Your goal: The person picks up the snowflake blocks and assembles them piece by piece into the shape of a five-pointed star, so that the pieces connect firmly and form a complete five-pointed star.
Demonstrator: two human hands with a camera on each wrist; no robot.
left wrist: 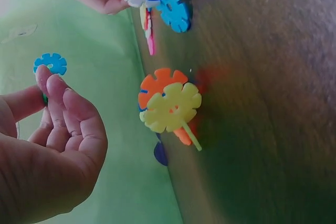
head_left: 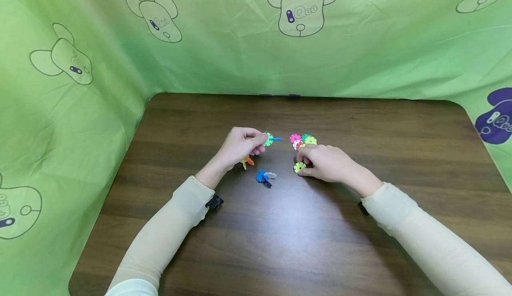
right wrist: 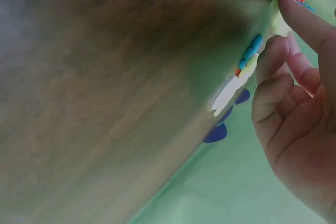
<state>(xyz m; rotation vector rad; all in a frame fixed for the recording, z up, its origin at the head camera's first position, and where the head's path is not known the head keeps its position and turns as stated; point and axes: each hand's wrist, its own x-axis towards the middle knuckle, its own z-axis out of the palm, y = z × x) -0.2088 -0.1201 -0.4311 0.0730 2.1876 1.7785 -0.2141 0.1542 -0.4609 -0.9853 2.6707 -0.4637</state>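
Observation:
My left hand point(head_left: 244, 144) pinches a green notched snowflake disc point(head_left: 268, 139) above the table. Fitted to that disc is a blue disc point(head_left: 278, 138), which shows flat-on above the fingertips in the left wrist view. My right hand point(head_left: 326, 162) holds a yellow-green notched disc point(head_left: 299, 167) by its edge, low at the tabletop, between thumb and fingers. Under the left hand lies a joined cluster of orange and yellow discs point(left wrist: 173, 107). Between the hands, nearer the body, sits another cluster with a blue disc point(head_left: 261, 176), a whitish one and a dark blue one.
Just beyond the right hand, several loose discs lie together, among them a pink disc point(head_left: 295, 138) and a yellow-green one point(head_left: 310, 140). The brown wooden table point(head_left: 280, 242) has rounded far corners. Green printed cloth point(head_left: 224, 51) hangs behind it and at the sides.

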